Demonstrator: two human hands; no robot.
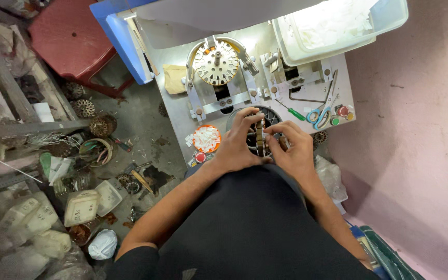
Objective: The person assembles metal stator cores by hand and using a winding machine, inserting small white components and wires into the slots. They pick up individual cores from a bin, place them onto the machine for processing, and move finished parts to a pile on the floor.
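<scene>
My left hand (238, 144) and my right hand (292, 147) are both closed around a round metal stator core (260, 139), held on edge just above a dark round fixture (271, 114) at the near edge of the metal workbench (182, 111). My fingertips pinch the core's rim from both sides. To the left of my left hand sits a small orange dish of white paper slips (206, 138). A second slotted stator (215, 63) is mounted on a clamp jig further back.
Blue-handled scissors (321, 114), a green screwdriver (292, 111) and coloured push buttons (342, 111) lie right of the fixture. A clear bin of white slips (338, 23) stands at the back right. A red plastic stool (71, 36) and cluttered floor parts (86, 202) are on the left.
</scene>
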